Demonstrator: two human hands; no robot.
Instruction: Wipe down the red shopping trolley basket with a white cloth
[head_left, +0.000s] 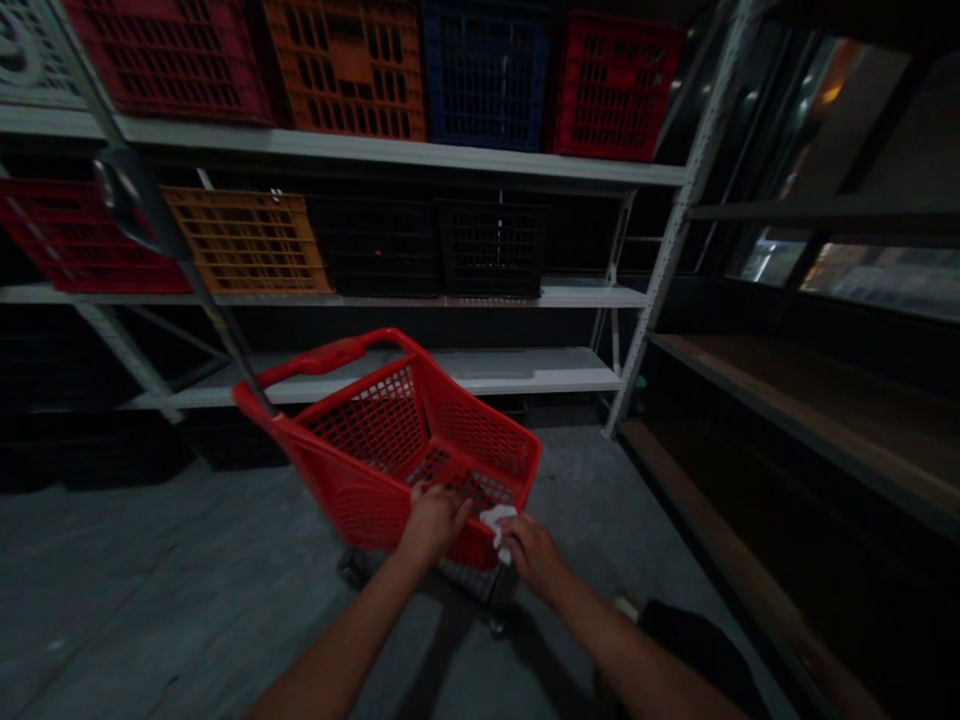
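A red plastic shopping basket on wheels [375, 440] stands on the grey floor in front of me, its red handle bar at the far side. My left hand [435, 522] grips the basket's near rim, fingers curled over the edge. My right hand [534, 555] is closed on a small white cloth [498, 524] and presses it against the outer wall of the basket's near right corner. The inside of the basket looks bare.
Metal shelving [390, 150] behind the basket carries red, orange, blue and black crates. Wooden shelves [795, 400] run along the right. A dark pole [161, 235] leans from the upper left down to the basket. Grey floor [150, 590] stretches left.
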